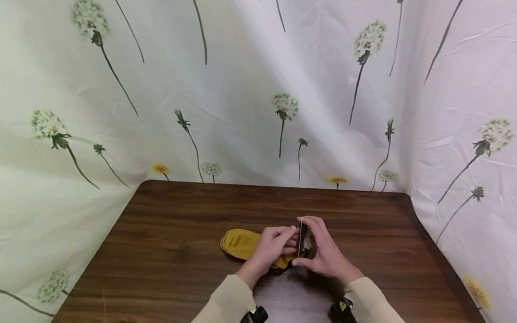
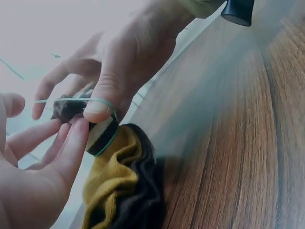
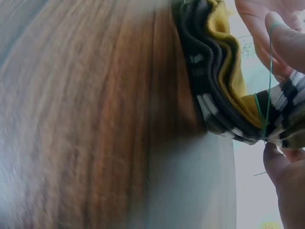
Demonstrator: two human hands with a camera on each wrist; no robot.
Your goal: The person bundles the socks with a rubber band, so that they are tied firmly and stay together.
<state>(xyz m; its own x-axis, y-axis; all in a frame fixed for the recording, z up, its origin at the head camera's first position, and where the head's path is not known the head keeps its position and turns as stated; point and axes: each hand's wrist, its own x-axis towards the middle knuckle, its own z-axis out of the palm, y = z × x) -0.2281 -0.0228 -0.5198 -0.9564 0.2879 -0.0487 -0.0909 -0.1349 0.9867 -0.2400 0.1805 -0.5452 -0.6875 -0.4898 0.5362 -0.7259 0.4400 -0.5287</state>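
Observation:
A yellow-and-dark sock bundle (image 1: 239, 243) lies on the table, its striped cuff end (image 3: 286, 102) reaching in between the hands. My right hand (image 1: 326, 252) is at that end, with a thin green rubber band (image 1: 300, 240) stretched between its thumb and a fingertip. In the left wrist view the band passes over the right thumb, and a strand runs round the striped cuff (image 2: 102, 133). My left hand (image 1: 271, 248) is opposite, its extended fingertips (image 2: 76, 138) touching the dark cuff end; its thumb stands apart. Fingers partly hide the cuff.
The dark wooden table (image 1: 167, 274) has rounded far corners. A white cloth with dandelion prints (image 1: 245, 81) hangs behind and along the sides. A small black device is on each wrist, the left one (image 1: 258, 315) and the right one (image 1: 341, 306).

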